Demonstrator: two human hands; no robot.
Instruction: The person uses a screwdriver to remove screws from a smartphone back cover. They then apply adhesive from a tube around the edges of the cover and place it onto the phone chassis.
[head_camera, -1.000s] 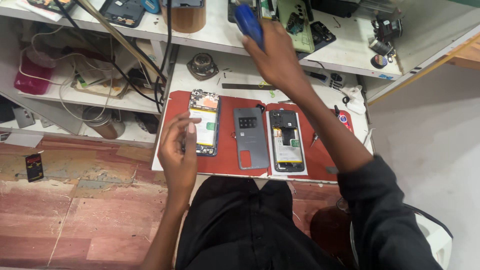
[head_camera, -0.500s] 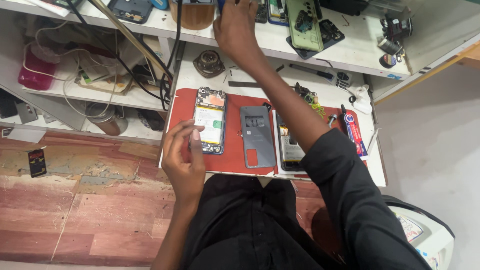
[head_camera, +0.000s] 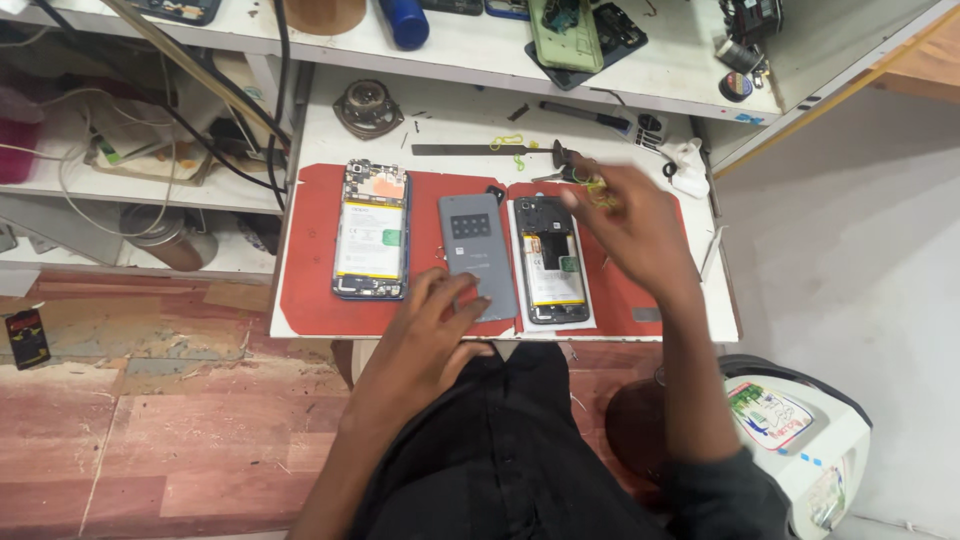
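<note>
We are looking down at a small white table (head_camera: 640, 325) that is carrying a red mat (head_camera: 312, 250); the mat is running almost to the table's front edge, with a thin white strip showing beyond it. Bare mat is lying open at the left, beside the opened phone (head_camera: 371, 232) with its battery showing, and again at the right, past the second opened phone (head_camera: 550, 262).

Our left hand (head_camera: 425, 335) is reaching over the front edge, its fingers resting on the lower corner of the grey back cover (head_camera: 478, 255); the fingers are lying loosely spread, pressing rather than gripping. The cover is lying flat between the two phones, plain grey with a dark camera block near its top.

Our right hand (head_camera: 630, 228) is hovering blurred above the mat's right part, just beside the second phone; we cannot tell whether its fingers are pinching anything. Behind it, small tools (head_camera: 560, 160) are crowding the table's back edge.
</note>
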